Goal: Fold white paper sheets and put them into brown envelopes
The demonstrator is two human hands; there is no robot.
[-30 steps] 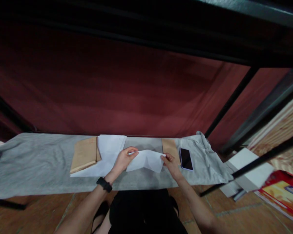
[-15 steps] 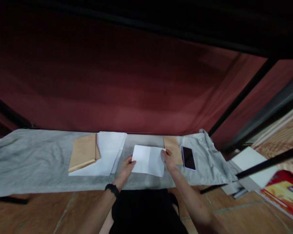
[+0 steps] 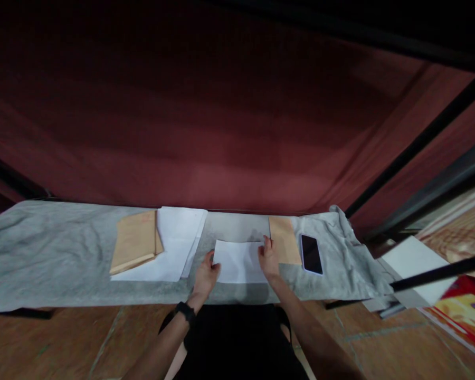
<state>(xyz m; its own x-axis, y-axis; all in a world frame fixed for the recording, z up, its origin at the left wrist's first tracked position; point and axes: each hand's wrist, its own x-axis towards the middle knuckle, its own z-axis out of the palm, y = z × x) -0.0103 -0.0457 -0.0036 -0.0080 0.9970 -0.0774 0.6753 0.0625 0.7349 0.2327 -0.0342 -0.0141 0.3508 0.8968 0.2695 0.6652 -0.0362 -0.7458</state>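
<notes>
- So the white paper (image 3: pixel 239 264) is dead center, sitting between the two hands, pretty flat, long side running left to right.
- Left hand (image 3: pixel 206 273): fingers pinched on the paper's left edge, thumb laid over the top face, so yeah, that one's got a grip. The far-left corner pokes out just past those fingers.
- Right hand (image 3: pixel 268 258): over at the right edge, covering part of it near the far corner. Fingers look bent, but honestly can't tell if they're clamped on the sheet or just touching it.
- The near edge of the paper faces the person's lap (image 3: pixel 233 340). Can't tell if the sheet rests on the cloth-covered worktop (image 3: pixel 71 253) or is held slightly above it.
- Left of the left hand there's a stack of white sheets (image 3: pixel 180 224), apart from the held paper, with a pile of brown paper (image 3: pixel 136 240) lying over its left part.
- Right by the right hand is a flat brown sheet (image 3: pixel 285 243), then a phone (image 3: pixel 312 254) just beside that, screen dark.
- Black watch (image 3: pixel 187 312) on the left wrist, fwiw.
- Way off to the right, past the end of the worktop: a white box (image 3: pixel 415 264) and a red-and-yellow package (image 3: pixel 469 311), both well apart from the hands.
</notes>
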